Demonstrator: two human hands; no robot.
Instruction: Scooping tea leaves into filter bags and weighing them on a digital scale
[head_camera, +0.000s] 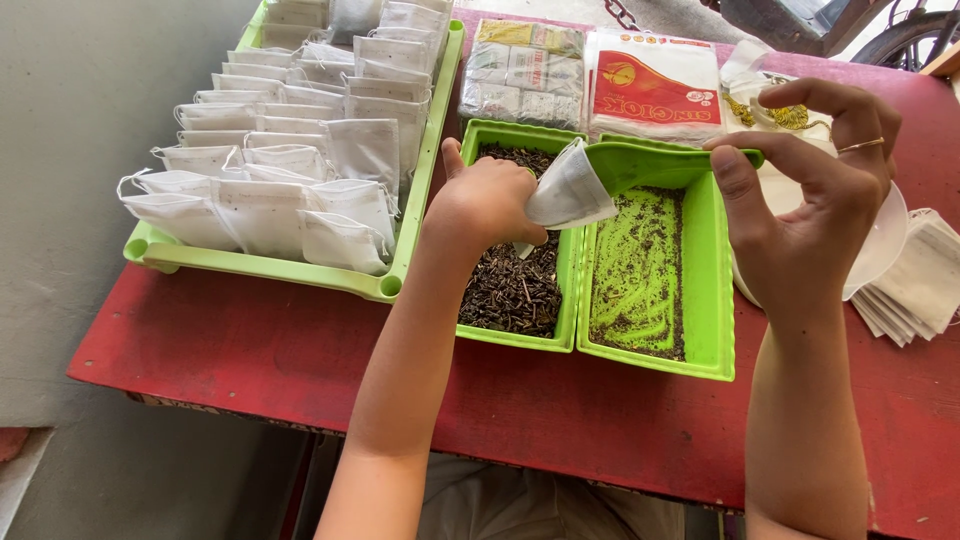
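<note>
Left hand (487, 200): grip closed on a small white bag (570, 188), over the dark tea tray (515, 290).
Right hand (810, 190): pinches the green scoop (660, 163) by its end.
Bag: light, soft, tears easily; hold its top edge.
Filled bags (280, 180): in the long tray, left on the red counter (250, 350).

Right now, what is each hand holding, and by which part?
Left hand grips a white filter bag by its lower end, mouth toward the scoop. Right hand pinches the green scoop by its handle end between thumb and fingers.
</note>
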